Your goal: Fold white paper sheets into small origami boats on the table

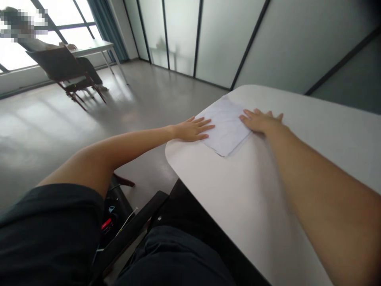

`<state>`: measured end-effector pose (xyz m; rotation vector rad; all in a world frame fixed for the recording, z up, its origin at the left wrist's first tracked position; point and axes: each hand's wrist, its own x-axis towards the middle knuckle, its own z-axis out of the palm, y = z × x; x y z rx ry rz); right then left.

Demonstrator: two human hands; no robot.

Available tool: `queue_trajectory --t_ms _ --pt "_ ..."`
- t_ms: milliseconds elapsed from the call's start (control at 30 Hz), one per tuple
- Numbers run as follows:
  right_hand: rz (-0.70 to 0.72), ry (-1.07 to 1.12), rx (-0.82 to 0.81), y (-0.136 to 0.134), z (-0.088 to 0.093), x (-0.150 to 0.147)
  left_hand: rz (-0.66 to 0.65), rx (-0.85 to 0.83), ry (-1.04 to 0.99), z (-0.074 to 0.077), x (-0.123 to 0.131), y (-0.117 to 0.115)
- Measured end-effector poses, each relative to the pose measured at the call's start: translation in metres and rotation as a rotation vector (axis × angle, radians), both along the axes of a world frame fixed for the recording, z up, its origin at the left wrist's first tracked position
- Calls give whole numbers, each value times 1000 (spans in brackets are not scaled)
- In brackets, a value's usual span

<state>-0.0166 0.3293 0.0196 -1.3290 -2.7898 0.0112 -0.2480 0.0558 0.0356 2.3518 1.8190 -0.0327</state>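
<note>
A folded white sheet, cloth or paper I cannot tell which, [226, 126] lies flat near the rounded corner of the white table [238, 186]. My left hand [192, 129] rests open at its left side, fingers spread, the fingertips over the sheet. At the sheet's right edge my right hand [259, 120] lies palm down, also open, with its thumb side touching the sheet and the other fingers stretched over the tabletop. Lower layers peek out along the sheet's near right edge.
The table edge runs diagonally beside my lap. A chair armrest [133, 226] is at my left, with a red item [106, 224] and a white cable near it. Across the floor a person sits on a chair [61, 65] at another table [95, 47]. Frosted glass panels [220, 39] stand behind.
</note>
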Motion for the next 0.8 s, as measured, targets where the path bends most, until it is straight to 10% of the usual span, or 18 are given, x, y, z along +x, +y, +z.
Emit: queue_trajectory --t_ms 167,300,633,800 --pt "380 127 272 -76 28 -13 12 119 -60 -4 2 -11" --pt "655 45 -57 -129 21 -44 18 143 -43 -8 0 -13" --pt "287 15 -118 -34 6 -16 36 99 -54 -1 1 -19" --pt "282 89 -18 -40 17 -8 42 119 -53 -3 2 -19"
